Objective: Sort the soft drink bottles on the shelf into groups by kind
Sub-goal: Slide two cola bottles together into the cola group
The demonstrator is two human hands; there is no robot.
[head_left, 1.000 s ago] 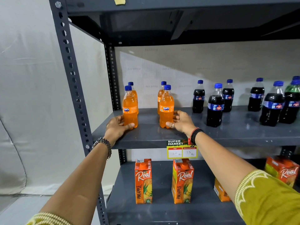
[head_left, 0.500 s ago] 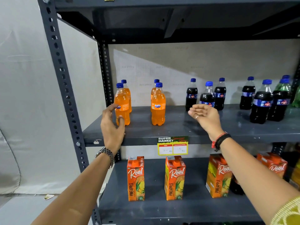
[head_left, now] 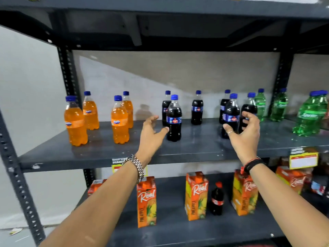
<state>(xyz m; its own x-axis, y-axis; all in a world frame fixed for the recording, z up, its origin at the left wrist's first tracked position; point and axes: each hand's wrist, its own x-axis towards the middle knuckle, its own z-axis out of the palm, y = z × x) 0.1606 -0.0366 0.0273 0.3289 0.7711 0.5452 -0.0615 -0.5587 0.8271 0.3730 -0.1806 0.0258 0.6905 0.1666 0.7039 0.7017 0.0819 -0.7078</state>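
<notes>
Several orange soda bottles (head_left: pixel 76 122) with blue caps stand in two pairs at the left of the grey middle shelf (head_left: pixel 194 148). Several dark cola bottles stand in the middle, and green bottles (head_left: pixel 308 114) at the right. My left hand (head_left: pixel 151 134) is open, its thumb almost touching a front cola bottle (head_left: pixel 174 120). My right hand (head_left: pixel 244 132) is open with curled fingers in front of another front cola bottle (head_left: pixel 231 113), partly hiding the cola bottle beside it.
Above the drinks hangs another grey shelf (head_left: pixel 160 8). The lower shelf holds orange pineapple juice cartons (head_left: pixel 146 202) and a small red-capped cola bottle (head_left: pixel 217 200). Price tags (head_left: pixel 303 158) hang on the shelf edge. A perforated upright (head_left: pixel 19 184) stands at the left.
Both hands left the orange bottles and moved right to the cola bottles. The view also swung right, bringing the green bottles into sight.
</notes>
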